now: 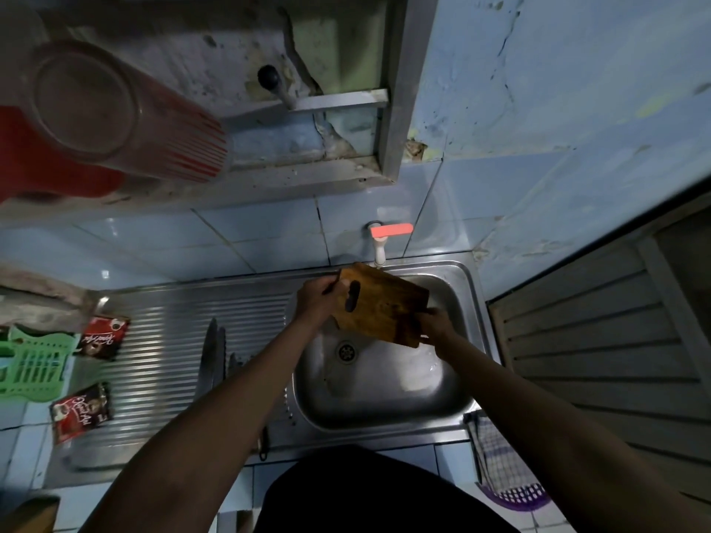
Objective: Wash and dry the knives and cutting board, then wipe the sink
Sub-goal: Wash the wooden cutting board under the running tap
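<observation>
Far left on the counter sits a green plastic rack (29, 365), and just beside it two red sachets (100, 337) lie on the ribbed steel draining board (165, 363), one above the other. Above them, close to the camera, a red-striped tumbler (127, 109) lies tipped on a shelf. Moving along the draining board, the knives (215, 350) lie side by side with blades pointing toward the wall, partly hidden behind the person's left forearm.

Now the action: the left hand (317, 302) has its fingers curled round the handle end of the wooden cutting board (379, 305), near the dark slot cut through it. The board is up in the air, tilted, over the sink (467, 394), with its far corner right under the white tap (379, 252) with the red lever. I can't make out whether water is running. Below it, the drain (348, 352) shows in the wet basin.

The right hand (434, 325) pinches the board's lower right corner, thumb on top and fingers underneath.

Further right, a checked cloth (494, 459) hangs over the counter's front edge just beside the sink, over a purple basket (517, 498).
</observation>
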